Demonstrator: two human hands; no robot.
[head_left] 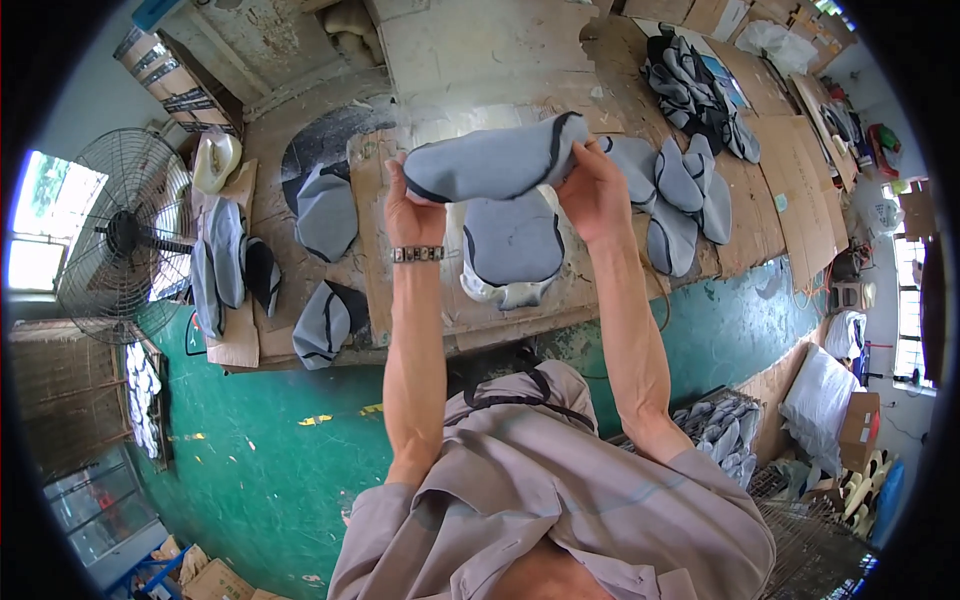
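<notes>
Between my two hands a grey fabric cover with black edging [480, 165] is held up above the worktable. My left hand [408, 212] grips its left end, thumb on the near face and a bracelet at the wrist. At the cover's right end my right hand [597, 190] has its fingers closed on the black edge. Just below lies a grey padded piece with black sides [513, 240], seated on a whitish form [482, 288] on the table. What lies inside the held cover is hidden.
Cardboard covers the worktable [375, 290]. Grey-and-black covers [327, 215] lie at the left, more grey covers [680, 190] at the right, and a heap [690, 85] at the far right. A large standing fan [125, 225] is beside the table's left end.
</notes>
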